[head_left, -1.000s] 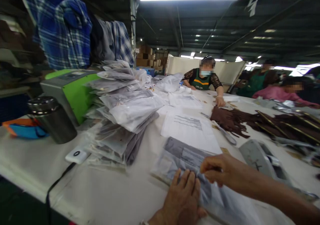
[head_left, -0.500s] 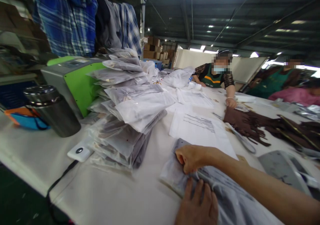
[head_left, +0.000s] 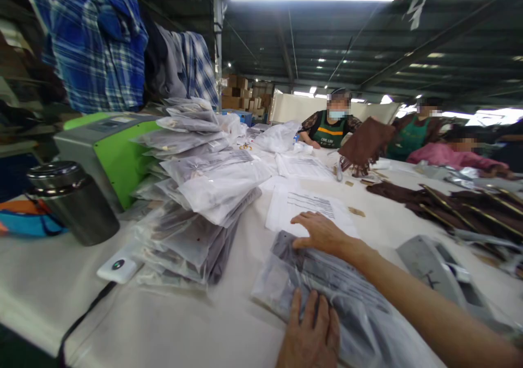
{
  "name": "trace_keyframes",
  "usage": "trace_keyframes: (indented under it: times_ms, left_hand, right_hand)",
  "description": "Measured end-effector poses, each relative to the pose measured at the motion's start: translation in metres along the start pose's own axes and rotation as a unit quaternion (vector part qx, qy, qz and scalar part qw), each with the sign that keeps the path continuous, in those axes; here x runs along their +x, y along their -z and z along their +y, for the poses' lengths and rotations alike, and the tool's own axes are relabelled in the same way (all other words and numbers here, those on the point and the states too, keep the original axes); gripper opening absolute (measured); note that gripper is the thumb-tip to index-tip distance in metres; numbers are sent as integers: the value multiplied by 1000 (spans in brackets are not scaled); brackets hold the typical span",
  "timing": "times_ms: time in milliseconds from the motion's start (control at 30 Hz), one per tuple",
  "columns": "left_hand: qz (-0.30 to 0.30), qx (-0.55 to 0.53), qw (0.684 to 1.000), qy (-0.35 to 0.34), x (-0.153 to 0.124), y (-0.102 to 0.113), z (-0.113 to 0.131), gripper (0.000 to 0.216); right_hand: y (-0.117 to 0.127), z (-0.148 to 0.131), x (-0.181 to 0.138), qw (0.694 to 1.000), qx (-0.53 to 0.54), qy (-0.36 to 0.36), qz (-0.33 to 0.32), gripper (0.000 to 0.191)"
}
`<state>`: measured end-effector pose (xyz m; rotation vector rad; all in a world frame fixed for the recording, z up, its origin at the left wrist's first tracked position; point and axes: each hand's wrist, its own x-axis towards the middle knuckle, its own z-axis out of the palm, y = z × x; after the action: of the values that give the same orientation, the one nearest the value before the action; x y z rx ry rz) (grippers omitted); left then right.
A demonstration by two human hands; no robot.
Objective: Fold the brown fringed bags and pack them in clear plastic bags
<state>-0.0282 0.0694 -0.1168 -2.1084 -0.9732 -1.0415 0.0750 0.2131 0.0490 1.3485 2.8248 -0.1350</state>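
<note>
Bag (head_left: pixel 327 281) with the grey garment inside lies flat on the desk (head_left: pixel 183 324), right under both hands, its long axis running from the far left corner back toward the near right. The left hand (head_left: pixel 310 332) is flat on its near edge and the right hand (head_left: pixel 322 233) flat on its far corner, fingers loose and outstretched on both, pinching nothing. Just left of it leans a stack (head_left: pixel 200 194) of filled bags with a power bank (head_left: pixel 118 267) at its foot, a printed sheet (head_left: pixel 304 204) touches the far end, and brown cloth (head_left: pixel 449 204) lies well off to the right, with nothing on top of the bag but the hands.
</note>
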Motion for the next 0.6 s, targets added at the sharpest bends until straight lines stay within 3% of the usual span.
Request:
trace_keyframes:
  times_ms: [100, 233, 333, 500, 600]
  left_hand:
    - [-5, 2, 1000, -16, -2, -2, -2, 35]
    - [-20, -18, 999, -24, -6, -6, -2, 67]
    - [-39, -30, 998, -32, -6, -6, -5, 79]
    - [87, -33, 995, -30, 2, -4, -15, 66]
    - [98, -21, 995, -22, 1, -12, -12, 45]
  right_hand:
    - [-15, -11, -19, 996, 41, -42, 71, 65]
    - [-58, -39, -20, 992, 87, -36, 84, 67]
    - [-66, -42, -15, 987, 121, -44, 97, 65]
    - [-36, -30, -40, 978, 151, -61, 134, 64]
    - [-42, -26, -63, 979, 126, -66, 147, 65]
